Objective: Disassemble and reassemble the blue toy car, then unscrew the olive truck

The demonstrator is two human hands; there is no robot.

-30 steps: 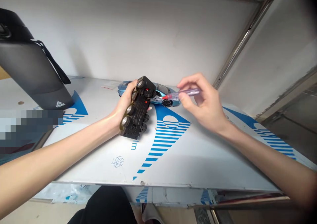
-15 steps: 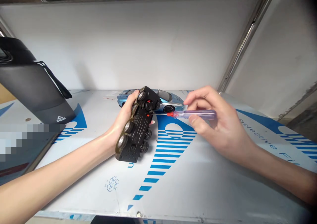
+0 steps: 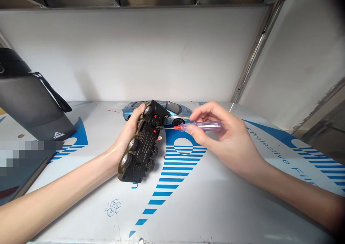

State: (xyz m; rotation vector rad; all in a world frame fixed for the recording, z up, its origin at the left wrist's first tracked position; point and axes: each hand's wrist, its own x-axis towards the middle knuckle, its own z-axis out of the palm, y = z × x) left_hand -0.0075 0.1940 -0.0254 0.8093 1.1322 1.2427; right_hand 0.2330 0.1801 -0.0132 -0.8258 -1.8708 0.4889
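Black toy-car chassis [image 3: 141, 147] is being held wheels-up near the middle of the frame, clamped in the left hand [image 3: 126, 132]. The right hand [image 3: 215, 138] is pinching a purple-handled screwdriver [image 3: 205, 126], its thin shaft reaching the chassis. Just behind, a blue model car [image 3: 172, 109] is sitting on a blue-printed white sheet [image 3: 215, 208], while a black PEAK bottle [image 3: 29, 104] is leaning at upper left.
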